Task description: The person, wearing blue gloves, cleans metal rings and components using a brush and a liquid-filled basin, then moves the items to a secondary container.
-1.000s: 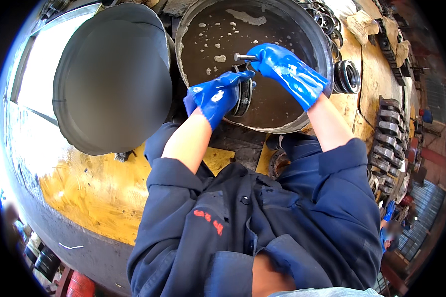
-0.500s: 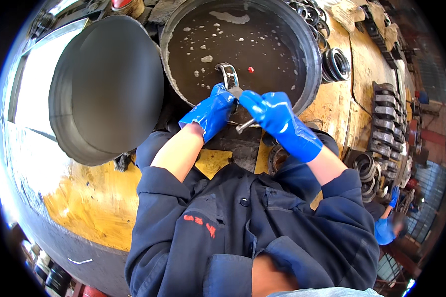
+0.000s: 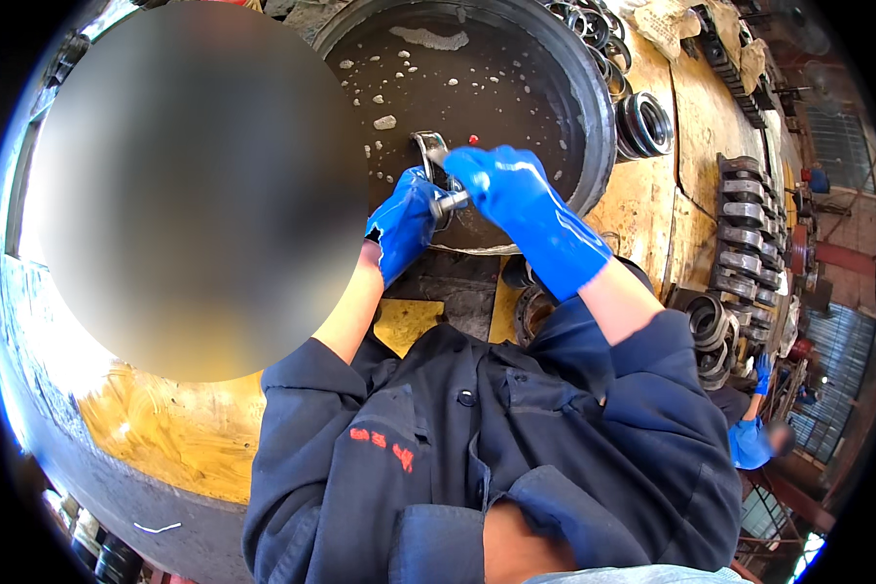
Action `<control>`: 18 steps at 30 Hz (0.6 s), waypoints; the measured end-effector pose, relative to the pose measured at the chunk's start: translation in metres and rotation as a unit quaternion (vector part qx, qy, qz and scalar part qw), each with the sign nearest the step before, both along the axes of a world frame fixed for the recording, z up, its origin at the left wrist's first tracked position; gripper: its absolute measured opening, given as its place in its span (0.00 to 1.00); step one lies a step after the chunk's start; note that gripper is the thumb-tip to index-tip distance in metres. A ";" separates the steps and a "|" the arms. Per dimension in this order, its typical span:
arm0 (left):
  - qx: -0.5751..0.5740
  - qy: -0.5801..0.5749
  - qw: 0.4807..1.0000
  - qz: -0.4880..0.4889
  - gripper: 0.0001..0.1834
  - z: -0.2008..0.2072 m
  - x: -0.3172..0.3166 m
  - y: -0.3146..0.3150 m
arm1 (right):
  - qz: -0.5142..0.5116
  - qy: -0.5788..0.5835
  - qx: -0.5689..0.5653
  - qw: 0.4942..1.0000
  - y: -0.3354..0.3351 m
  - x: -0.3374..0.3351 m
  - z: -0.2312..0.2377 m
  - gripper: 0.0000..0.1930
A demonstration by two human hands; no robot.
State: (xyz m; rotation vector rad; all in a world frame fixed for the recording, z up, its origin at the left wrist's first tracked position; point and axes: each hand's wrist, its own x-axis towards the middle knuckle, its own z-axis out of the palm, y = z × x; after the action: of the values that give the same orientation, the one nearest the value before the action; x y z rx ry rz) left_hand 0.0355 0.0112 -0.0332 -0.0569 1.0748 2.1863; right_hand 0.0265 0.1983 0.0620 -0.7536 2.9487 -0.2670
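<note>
My left hand [image 3: 404,226], in a torn blue rubber glove, is closed on a shiny metal ring [image 3: 424,144] at the near side of a wide round tub [image 3: 600,127] of dark liquid. In my gloved right hand [image 3: 512,195], closed round its middle, is a metal scraper [image 3: 450,203]. The scraper's flat end lies against or just over the ring, and its rod end sticks out below the fist toward my left hand. My fingers hide much of the ring and the scraper's middle.
Stacked dark rings [image 3: 644,127] stand right of the tub, with more loose rings [image 3: 594,29] behind them. Farther right lies a crankshaft-like part [image 3: 745,229] on the yellow-brown table [image 3: 642,209]. A blurred patch hides the left side. Another person [image 3: 754,438] is at far right.
My right hand has tilted and shifted with the scraper, bringing its rod end closer to my left hand. The ring stays held. The view has shifted slightly, and a blur now covers more of the left.
</note>
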 end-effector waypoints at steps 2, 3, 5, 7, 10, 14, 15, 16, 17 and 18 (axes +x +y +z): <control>0.013 -0.002 1.000 -0.008 0.18 0.008 0.000 0.008 | -0.037 -0.026 0.017 0.999 -0.002 -0.025 0.002 0.16; 0.016 -0.005 1.000 -0.008 0.18 0.013 0.002 0.004 | -0.028 -0.028 0.012 0.999 -0.001 -0.028 0.007 0.17; -0.030 0.012 0.999 0.000 0.17 0.023 0.007 -0.001 | -0.005 -0.038 0.001 0.999 -0.003 -0.029 0.017 0.18; -0.107 0.062 0.992 -0.005 0.17 0.029 0.013 -0.005 | 0.000 -0.102 0.041 0.994 -0.014 -0.028 0.036 0.20; -0.114 0.079 0.990 -0.010 0.18 0.012 0.011 -0.002 | 0.018 -0.066 -0.011 0.998 -0.002 -0.041 0.016 0.18; 0.028 -0.036 0.999 0.024 0.19 -0.006 0.008 -0.001 | -0.017 -0.150 -0.095 0.984 -0.003 -0.092 0.005 0.08; 0.053 -0.042 0.998 0.017 0.20 -0.011 0.007 -0.004 | -0.032 -0.195 -0.028 0.980 -0.007 -0.104 0.013 0.08; 0.079 -0.047 0.996 0.010 0.21 -0.016 0.007 -0.004 | -0.059 -0.235 0.004 0.970 -0.010 -0.111 0.020 0.08; 0.093 -0.077 0.992 0.030 0.21 -0.025 0.000 -0.004 | -0.080 -0.273 0.033 0.958 -0.017 -0.117 0.027 0.08; 0.108 -0.103 0.988 0.047 0.21 -0.035 -0.019 0.000 | -0.044 -0.261 0.019 0.964 -0.012 -0.122 0.025 0.08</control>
State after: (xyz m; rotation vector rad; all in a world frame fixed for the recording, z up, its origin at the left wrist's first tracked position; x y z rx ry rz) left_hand 0.0162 0.0115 -0.0685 -0.2350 0.7316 2.3112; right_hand -0.0951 0.1862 0.0872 -0.4559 2.4786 -0.3526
